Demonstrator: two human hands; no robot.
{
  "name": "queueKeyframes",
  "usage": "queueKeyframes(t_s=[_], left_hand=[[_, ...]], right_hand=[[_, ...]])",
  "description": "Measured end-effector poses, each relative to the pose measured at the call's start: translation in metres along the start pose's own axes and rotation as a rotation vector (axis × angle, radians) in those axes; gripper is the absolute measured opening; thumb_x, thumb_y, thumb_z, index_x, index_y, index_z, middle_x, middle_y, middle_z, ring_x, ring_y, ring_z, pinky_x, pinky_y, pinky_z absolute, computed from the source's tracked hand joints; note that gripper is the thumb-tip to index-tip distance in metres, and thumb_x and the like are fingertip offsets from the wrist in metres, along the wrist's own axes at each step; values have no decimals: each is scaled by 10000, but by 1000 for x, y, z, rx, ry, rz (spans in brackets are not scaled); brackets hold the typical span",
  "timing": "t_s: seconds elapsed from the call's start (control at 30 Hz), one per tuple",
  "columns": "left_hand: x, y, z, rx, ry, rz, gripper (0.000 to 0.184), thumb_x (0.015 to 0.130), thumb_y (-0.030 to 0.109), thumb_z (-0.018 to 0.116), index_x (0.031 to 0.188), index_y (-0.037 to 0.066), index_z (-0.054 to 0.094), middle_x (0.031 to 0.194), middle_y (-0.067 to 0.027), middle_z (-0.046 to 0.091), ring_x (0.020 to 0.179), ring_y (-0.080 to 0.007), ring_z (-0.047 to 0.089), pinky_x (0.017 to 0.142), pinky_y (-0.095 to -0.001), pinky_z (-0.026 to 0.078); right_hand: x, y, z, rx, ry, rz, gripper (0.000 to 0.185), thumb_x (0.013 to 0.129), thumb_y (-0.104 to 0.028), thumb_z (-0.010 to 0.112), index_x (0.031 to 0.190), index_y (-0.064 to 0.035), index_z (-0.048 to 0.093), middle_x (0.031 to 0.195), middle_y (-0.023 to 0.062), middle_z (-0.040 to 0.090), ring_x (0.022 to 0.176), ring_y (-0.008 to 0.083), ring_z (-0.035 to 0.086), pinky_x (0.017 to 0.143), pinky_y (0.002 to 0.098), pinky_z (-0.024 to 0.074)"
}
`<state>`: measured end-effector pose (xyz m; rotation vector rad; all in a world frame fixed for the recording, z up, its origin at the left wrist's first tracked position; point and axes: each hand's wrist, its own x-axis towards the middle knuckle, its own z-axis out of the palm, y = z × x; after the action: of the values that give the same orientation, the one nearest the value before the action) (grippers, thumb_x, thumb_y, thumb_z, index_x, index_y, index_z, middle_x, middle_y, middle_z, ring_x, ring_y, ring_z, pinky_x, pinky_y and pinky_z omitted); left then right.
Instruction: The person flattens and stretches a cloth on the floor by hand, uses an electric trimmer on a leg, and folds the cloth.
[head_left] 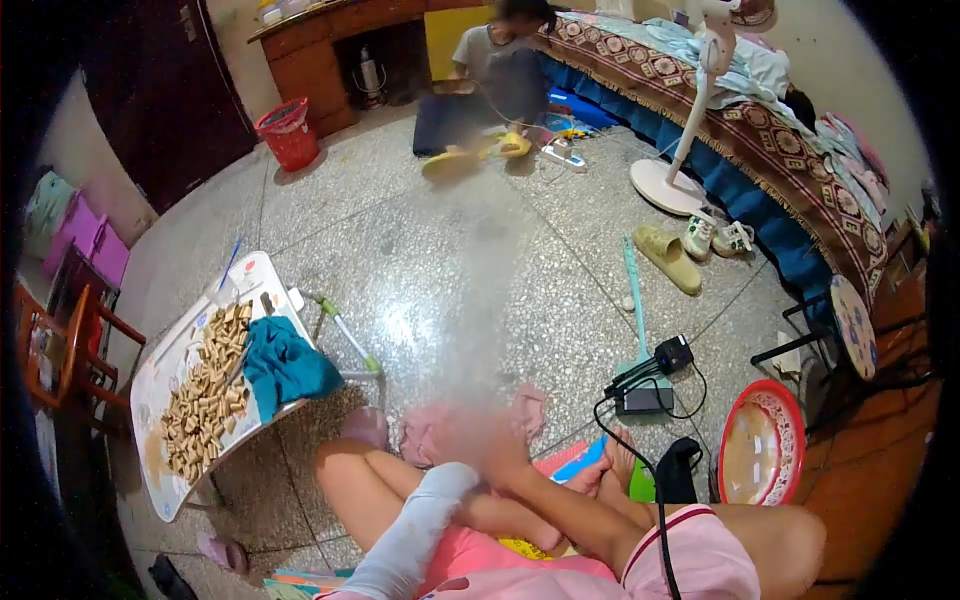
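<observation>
My left arm wears a pale grey sleeve cover (415, 535) and reaches in over my crossed legs. Its hand is lost in a blurry streak down the middle of the view. My right hand (508, 464) comes in from the other side and meets the same spot, its fingers smeared too. A pink cloth (428, 432) lies right beyond both hands, and another piece of pink cloth (530, 404) shows just to the right. Whether either hand grips the cloth is hidden.
At left stands a white folding table (170, 375) with many small tan pieces (205, 400) and a teal cloth (285, 365). A red basin (765, 440), a black cable (655, 480), a dustpan (640, 375) and a fan (680, 185) are at right. A person (500, 70) sits ahead.
</observation>
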<state>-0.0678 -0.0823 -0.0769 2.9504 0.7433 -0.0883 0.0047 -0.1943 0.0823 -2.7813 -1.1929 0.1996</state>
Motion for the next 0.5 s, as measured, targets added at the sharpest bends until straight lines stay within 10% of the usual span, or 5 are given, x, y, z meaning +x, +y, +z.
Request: queueKeyframes(t_s=[0.33, 0.43, 0.5], left_hand=[[4, 3, 1, 71, 117, -2, 696, 852, 349, 510, 1437, 90, 238, 1522, -241, 116, 1397, -477, 83, 997, -745, 144], [3, 25, -92, -184, -407, -80, 791, 828, 410, 545, 1454, 71, 201, 1539, -228, 46, 1409, -465, 9, 1026, -727, 82], [8, 17, -58, -180, -331, -79, 828, 817, 432, 556, 1462, 69, 185, 1543, -224, 22, 1412, -459, -11, 1033, -720, 62]], right_hand=[[-15, 7, 47, 133, 460, -117, 370, 833, -206, 500, 1178, -71, 499, 1181, 163, 503, 1068, 335, 493, 874, 483, 387], [-7, 7, 48, 203, 325, -126, 403, 839, -214, 490, 1213, -64, 477, 1222, 169, 478, 1109, 342, 464, 898, 497, 367], [-2, 6, 49, 231, 275, -123, 425, 842, -219, 484, 1235, -59, 463, 1249, 173, 461, 1137, 347, 444, 915, 506, 354]])
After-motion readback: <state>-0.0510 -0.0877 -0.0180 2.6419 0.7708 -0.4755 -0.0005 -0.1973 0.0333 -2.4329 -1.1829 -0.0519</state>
